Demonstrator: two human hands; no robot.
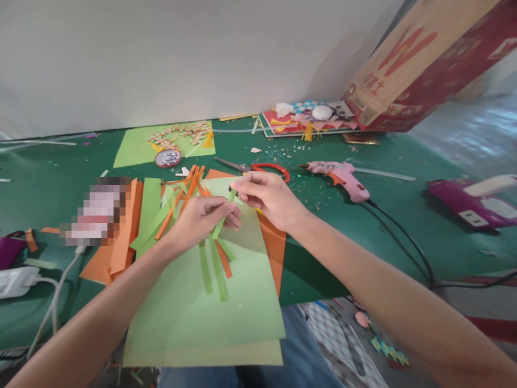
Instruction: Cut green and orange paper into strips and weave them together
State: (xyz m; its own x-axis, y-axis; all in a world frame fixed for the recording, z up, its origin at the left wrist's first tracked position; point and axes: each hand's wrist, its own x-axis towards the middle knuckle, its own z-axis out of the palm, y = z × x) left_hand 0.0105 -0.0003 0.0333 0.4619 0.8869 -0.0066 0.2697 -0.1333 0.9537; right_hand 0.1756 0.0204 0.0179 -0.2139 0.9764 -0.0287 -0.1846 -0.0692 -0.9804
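Observation:
Between thumb and fingers, my left hand [205, 213] holds a narrow green paper strip [220, 223] that slants upward. At the strip's upper end my right hand [270, 196] has its thumb and forefinger pinched together, beside a small dark piece too small to name. Below both hands lie light green paper sheets [202, 328], reaching past the table's front edge. Loose green strips [218, 269] and an orange strip [224, 258] rest on them. Orange strips [189, 186] lie in a bunch behind my left hand.
Scissors with red handles [269, 168] lie behind my right hand. A pink glue gun [343, 178], its black cord trailing, is at right. Further right sits a purple power strip [472, 205]. A phone [99, 210] is at left; a paper bag [428, 64] stands at back.

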